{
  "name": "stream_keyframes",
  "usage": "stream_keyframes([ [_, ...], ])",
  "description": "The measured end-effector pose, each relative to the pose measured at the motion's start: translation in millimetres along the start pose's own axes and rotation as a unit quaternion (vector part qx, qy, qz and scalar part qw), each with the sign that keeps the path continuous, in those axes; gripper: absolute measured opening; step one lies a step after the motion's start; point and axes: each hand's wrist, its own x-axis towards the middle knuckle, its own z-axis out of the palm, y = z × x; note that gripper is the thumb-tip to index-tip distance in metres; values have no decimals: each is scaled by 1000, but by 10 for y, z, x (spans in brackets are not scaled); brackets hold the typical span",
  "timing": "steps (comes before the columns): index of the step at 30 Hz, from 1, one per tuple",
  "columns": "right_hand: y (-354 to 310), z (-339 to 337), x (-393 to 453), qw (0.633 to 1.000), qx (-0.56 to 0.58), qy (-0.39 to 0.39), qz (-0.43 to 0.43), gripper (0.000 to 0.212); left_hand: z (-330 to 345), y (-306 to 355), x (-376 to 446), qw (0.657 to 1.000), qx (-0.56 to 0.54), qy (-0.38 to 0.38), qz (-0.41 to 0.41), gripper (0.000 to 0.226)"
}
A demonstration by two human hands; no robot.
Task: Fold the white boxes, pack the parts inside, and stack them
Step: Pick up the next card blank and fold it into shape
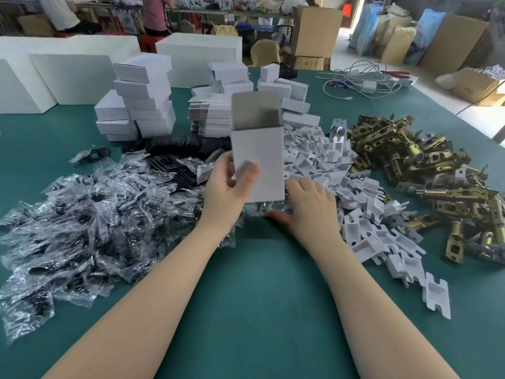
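Observation:
My left hand grips a white box upright above the table, thumb on its front face, top flap standing open. My right hand lies just below and right of the box, palm down, fingers reaching onto clear plastic bags of black parts; whether it holds anything is hidden. White plastic parts are heaped to the right, brass latches further right. Flat unfolded boxes are piled behind the held box, beside a stack of folded boxes.
Black plates lie fanned behind the bags on the green table. Large white cartons stand at the back left. Cables lie at the back right. Brown cardboard boxes and people stand beyond the table.

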Motion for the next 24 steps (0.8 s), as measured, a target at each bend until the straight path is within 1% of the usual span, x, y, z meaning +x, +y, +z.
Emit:
stream_keyframes([
  [2,23,-49,19,999,35,-35,11,64,40,-31,-39,999,22,-23,-3,51],
  [4,53,-163,54,990,129,-61,18,55,52,-83,-51,999,36,-36,-10,43],
  [6,125,-309,119,973,218,-70,34,48,41,-126,-39,998,43,-38,-21,36],
  [7,188,-381,161,967,241,-72,49,48,39,-143,-29,998,45,-37,-27,34],
  [8,272,-452,211,967,237,-70,68,49,40,-156,-21,998,49,-36,-32,33],
  [9,376,-525,262,972,206,-70,86,47,45,-163,-21,997,51,-39,-35,34],
  [10,508,-597,322,981,150,-74,102,43,50,-175,-17,997,57,-46,-35,36],
  [12,824,-743,435,987,-25,-91,128,28,66,-207,-22,994,78,-68,-35,42],
  [14,1221,-904,501,963,-203,-98,149,11,73,-246,-25,992,88,-79,-38,44],
  [15,1451,-974,535,947,-257,-101,162,8,73,-262,-22,992,88,-79,-39,44],
  [17,1906,-1126,561,930,-277,-113,212,18,70,-275,-18,992,90,-79,-40,44],
  [19,2326,-1245,535,922,-251,-118,269,24,64,-268,-22,992,92,-81,-39,44],
  [20,2482,-1292,483,916,-244,-137,287,29,64,-261,-22,991,94,-83,-39,44],
  [22,2662,-1333,377,907,-206,-179,320,38,63,-238,-24,991,97,-87,-35,44],
  [24,2690,-1344,263,900,-188,-200,339,47,67,-225,-25,991,100,-89,-31,44],
])
